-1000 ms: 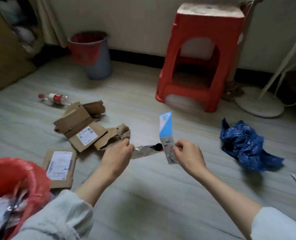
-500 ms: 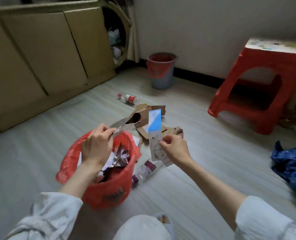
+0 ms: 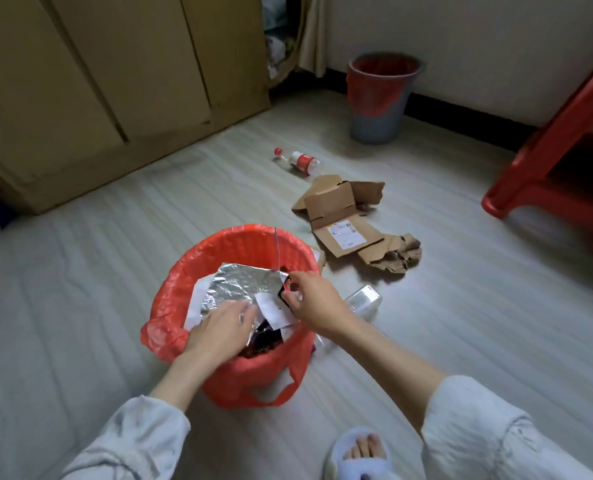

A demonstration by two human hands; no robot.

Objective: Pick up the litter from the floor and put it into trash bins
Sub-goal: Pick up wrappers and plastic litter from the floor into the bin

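While a second ago both hands held their litter out over the bare floor, the head view now shows them brought over the near bin [image 3: 198,271], the one lined with a red bag, so the drop-off step is under way and nearly done. The foil wrapper [image 3: 239,285] that the left hand carried now lies across the top of that bin's contents. The left hand [image 3: 224,329] lies on the wrapper's near edge with fingers [image 3: 244,308] spread and fairly straight, pressing rather than gripping; that reads as a release or a push down. The right hand [image 3: 310,303], at the bin's right rim, has its fingers together in a pinch on the paper strip [image 3: 277,249], which stands edge-on above the bin and is not yet let go.

Beyond the bin, more litter waits on the floor: torn cardboard [image 3: 350,223], a plastic bottle [image 3: 300,161] farther off, and a clear container [image 3: 364,301] just beside the bin's right side. A second bin [image 3: 379,98] stands far behind by the wall.
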